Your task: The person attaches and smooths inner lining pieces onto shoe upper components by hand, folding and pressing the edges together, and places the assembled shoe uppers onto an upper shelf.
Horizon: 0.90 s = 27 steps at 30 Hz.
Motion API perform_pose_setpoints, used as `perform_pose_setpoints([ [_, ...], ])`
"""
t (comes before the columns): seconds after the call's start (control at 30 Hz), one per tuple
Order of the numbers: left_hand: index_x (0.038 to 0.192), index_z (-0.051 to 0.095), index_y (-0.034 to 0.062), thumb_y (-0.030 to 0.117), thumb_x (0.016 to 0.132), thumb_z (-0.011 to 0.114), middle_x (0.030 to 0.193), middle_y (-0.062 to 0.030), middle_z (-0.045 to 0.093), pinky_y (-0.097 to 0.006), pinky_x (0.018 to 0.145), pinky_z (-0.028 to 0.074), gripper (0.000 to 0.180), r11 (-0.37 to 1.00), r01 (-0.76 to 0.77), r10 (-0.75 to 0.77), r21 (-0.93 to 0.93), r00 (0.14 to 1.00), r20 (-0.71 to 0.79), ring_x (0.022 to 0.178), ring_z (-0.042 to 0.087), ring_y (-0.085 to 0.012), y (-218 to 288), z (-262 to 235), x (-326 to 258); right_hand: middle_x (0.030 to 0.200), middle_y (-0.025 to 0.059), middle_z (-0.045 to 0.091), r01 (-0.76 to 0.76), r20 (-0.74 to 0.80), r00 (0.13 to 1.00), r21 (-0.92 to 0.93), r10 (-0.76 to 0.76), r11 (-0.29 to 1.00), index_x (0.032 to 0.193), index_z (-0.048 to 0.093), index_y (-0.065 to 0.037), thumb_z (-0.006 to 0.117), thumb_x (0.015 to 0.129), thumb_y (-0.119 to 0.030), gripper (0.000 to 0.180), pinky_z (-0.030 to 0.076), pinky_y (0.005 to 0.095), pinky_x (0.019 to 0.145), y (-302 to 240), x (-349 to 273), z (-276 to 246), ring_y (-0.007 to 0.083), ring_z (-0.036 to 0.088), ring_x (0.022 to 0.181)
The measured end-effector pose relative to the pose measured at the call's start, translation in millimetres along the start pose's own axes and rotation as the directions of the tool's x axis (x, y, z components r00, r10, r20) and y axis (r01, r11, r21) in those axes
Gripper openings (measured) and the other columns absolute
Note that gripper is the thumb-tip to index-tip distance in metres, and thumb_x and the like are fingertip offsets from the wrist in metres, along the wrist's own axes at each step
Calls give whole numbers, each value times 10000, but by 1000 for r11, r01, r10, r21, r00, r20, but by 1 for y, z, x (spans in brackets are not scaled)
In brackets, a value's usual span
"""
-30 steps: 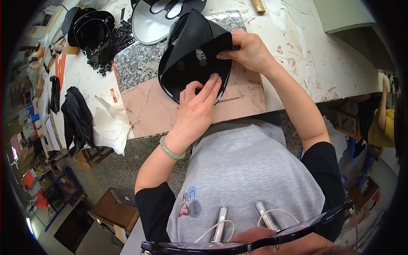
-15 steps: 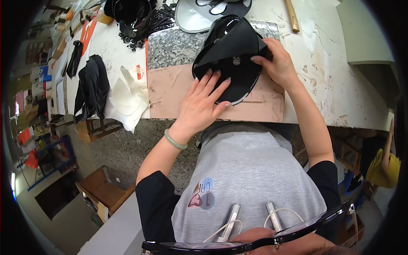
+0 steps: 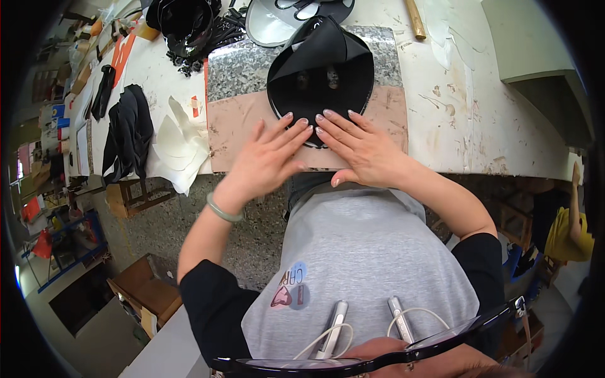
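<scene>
A rounded black leather-like piece (image 3: 320,82) lies on the work surface, its far part folded over and its lower edge rounded with a thin glossy rim. Two small shiny spots show on its inner side. My left hand (image 3: 271,154) rests with fingers stretched out, the tips on the near left part of the piece. From the other side my right hand (image 3: 362,148) lies flat, its fingertips on the near right part and its thumb apart. Both hands are open, gripping nothing.
Under the piece are a pinkish board (image 3: 242,120) and a grey speckled slab (image 3: 236,69). Glossy black parts (image 3: 183,28) and a grey-and-black piece (image 3: 268,25) lie beyond. Left are black cloth-like pieces (image 3: 129,129) and cream scraps (image 3: 173,151). A wooden handle (image 3: 414,19) lies far right.
My right hand has left the far right side of the black piece and come down to its near edge. The piece has turned and flattened somewhat; my left hand has shifted left.
</scene>
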<state>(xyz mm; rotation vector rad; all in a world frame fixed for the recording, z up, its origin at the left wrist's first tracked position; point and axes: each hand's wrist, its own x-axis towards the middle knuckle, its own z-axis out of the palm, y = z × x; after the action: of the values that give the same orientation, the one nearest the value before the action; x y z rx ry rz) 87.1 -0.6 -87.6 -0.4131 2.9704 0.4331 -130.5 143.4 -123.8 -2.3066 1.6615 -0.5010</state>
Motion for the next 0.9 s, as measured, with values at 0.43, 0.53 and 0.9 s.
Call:
perform_pose_setpoints([
  [0.43,1237,611,180,173,860,596,1298,36,593,-388,1052,333,377,686,-483,613,544,786,-75,1313,439,-136,-73,-30,44,1471,64,437,-52,-30,998,-13,52,999,1370,489,-88,675,807,-474,707,235,528,1142,8,-1,-12,190,380,1374],
  [0.53,1136,657,148,106,822,648,1163,30,663,-385,1045,325,317,781,-453,578,430,784,-226,1230,517,-151,-58,-47,55,1319,83,569,-40,-183,982,12,42,999,1276,565,-65,770,753,-348,629,293,524,1103,6,-1,-28,241,506,1246],
  [0.9,1064,628,-15,125,993,552,980,-31,676,-188,768,472,175,94,-323,-379,-942,863,-334,851,599,-50,46,-76,104,904,126,650,-151,-856,516,-98,-6,984,965,648,-42,763,779,-171,254,472,381,847,18,29,-182,305,623,860],
])
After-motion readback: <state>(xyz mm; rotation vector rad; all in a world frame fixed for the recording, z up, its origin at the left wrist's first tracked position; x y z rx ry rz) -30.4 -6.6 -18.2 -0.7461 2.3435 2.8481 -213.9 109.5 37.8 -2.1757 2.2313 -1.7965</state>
